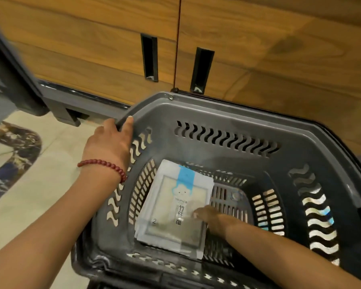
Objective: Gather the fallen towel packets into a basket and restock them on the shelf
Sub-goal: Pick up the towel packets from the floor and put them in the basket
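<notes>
A dark grey plastic basket point(227, 113) with slotted walls fills the lower right of the head view. Inside it, on the left of its floor, lies a small stack of flat towel packets point(171, 207), clear wrap with a blue band and a cloud face. My left hand point(111, 140), a red bead bracelet on its wrist, grips the basket's upper left rim. My right hand point(213, 220) reaches down into the basket, thumb on top of the stack's right edge and fingers around its side.
Wooden cabinet doors point(258, 49) with two black recessed handles stand just behind the basket. A dark grey shelf base point(56, 101) runs along the left. The tiled floor point(50, 184) on the left carries a dark patterned inlay.
</notes>
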### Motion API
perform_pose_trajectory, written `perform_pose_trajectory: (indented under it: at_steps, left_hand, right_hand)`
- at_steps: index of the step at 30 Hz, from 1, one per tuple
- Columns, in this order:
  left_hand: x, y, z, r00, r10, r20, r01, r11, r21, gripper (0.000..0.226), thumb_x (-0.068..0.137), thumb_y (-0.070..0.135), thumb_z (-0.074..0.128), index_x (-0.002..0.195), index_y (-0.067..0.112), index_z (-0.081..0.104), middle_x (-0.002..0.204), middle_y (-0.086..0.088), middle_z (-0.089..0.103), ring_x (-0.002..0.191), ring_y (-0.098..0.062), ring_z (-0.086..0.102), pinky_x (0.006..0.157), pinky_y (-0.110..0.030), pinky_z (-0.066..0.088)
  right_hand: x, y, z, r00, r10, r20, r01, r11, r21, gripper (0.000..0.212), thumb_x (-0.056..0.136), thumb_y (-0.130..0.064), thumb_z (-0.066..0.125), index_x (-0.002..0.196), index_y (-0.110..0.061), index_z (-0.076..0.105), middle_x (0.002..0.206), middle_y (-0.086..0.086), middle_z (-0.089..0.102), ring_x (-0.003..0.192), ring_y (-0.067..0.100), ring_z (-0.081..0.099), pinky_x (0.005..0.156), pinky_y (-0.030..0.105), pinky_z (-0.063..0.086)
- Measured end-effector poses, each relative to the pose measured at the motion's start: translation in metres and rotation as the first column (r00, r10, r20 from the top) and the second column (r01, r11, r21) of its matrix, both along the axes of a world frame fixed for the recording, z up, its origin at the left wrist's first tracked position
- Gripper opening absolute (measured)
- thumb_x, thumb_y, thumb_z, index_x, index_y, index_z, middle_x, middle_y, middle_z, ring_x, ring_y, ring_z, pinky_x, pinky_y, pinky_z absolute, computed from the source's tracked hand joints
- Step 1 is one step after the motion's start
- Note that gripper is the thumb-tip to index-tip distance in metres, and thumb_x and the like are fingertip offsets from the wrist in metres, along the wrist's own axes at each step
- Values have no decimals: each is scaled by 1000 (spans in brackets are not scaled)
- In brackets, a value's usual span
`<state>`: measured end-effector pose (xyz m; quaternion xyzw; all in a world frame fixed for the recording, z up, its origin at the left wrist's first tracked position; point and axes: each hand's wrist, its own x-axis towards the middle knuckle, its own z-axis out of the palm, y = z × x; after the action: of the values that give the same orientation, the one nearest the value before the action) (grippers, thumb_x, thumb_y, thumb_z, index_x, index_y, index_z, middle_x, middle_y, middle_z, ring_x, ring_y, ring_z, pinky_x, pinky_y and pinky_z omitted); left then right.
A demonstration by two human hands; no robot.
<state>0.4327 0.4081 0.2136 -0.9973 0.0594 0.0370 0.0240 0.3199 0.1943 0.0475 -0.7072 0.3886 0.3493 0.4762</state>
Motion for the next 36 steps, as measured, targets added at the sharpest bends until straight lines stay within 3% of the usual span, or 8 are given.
perform_pose_trajectory:
  at_steps: [4, 9, 14, 22, 25, 28, 32, 36]
  left_hand:
    - [-2, 2, -5, 999, -11, 34, 11, 1000, 9, 87, 87, 20, 57, 147, 30, -6, 129, -14, 35, 110, -29, 45, 87, -40, 46]
    - [-7, 4, -7, 998, -9, 63, 10, 1000, -14, 82, 90, 23, 53, 148, 28, -5, 126, -18, 38, 106, -31, 47, 83, -40, 45]
    - [-15, 5, -7, 999, 16, 32, -16, 1000, 13, 86, 88, 22, 56, 148, 26, -5, 125, -18, 36, 98, -30, 49, 77, -40, 48]
    - [-48, 18, -5, 988, 124, 92, -125, 992, 10, 81, 88, 18, 55, 148, 14, 1, 119, -20, 45, 90, -33, 55, 68, -44, 49]
    - [-77, 31, 3, 961, 263, 82, -257, 963, -80, 61, 93, 22, 47, 145, 15, 14, 118, -24, 46, 86, -36, 53, 69, -48, 47]
    - [-119, 39, 7, 944, 321, 73, -322, 947, 7, 72, 88, 20, 56, 144, 14, 12, 120, -29, 44, 95, -44, 54, 77, -56, 49]
    - [-169, 40, 14, 892, 452, 26, -451, 892, -14, 73, 87, 17, 60, 144, 11, 16, 123, -32, 43, 100, -49, 52, 80, -61, 49]
    - [-212, 38, 10, 854, 517, 56, -517, 856, -8, 63, 91, 13, 54, 142, 5, 17, 126, -35, 40, 105, -53, 49, 84, -62, 46]
  right_hand:
    - [-5, 0, -13, 995, 95, 21, -97, 990, 98, 33, 84, -14, 59, 113, 0, 62, 119, 20, 61, 110, 35, 57, 100, 45, 45]
    - [-1, 4, -15, 966, 250, 67, -254, 966, 50, 36, 82, -20, 63, 114, -3, 63, 119, 13, 62, 109, 27, 57, 102, 39, 43]
    - [4, -16, 14, 773, 630, -76, -626, 736, -260, 32, 89, -22, 55, 117, -7, 56, 119, 10, 59, 103, 21, 57, 84, 26, 46]
    - [-59, -69, 132, 542, 807, 235, -716, 589, -374, 33, 93, -24, 52, 122, -12, 59, 119, 4, 59, 112, 20, 55, 87, 25, 42]
    - [-111, -94, 167, 455, 847, 276, -766, 530, -364, 22, 95, -28, 52, 107, -16, 66, 105, 2, 63, 99, 17, 58, 78, 24, 40]
    - [-161, -112, 193, 301, 908, 291, -694, 418, -587, 45, 97, -45, 39, 60, -20, 46, 63, 2, 47, 64, 22, 50, 60, 34, 37]
    - [-199, -125, 197, 203, 952, 228, -454, 298, -840, 66, 81, -74, 9, 62, -22, 44, 56, -2, 47, 54, 13, 45, 46, 30, 25]
    - [-212, -141, 181, 37, 970, 241, -285, 242, -928, 40, 91, -50, 29, 61, -24, 36, 55, -5, 44, 54, 19, 47, 57, 28, 23]
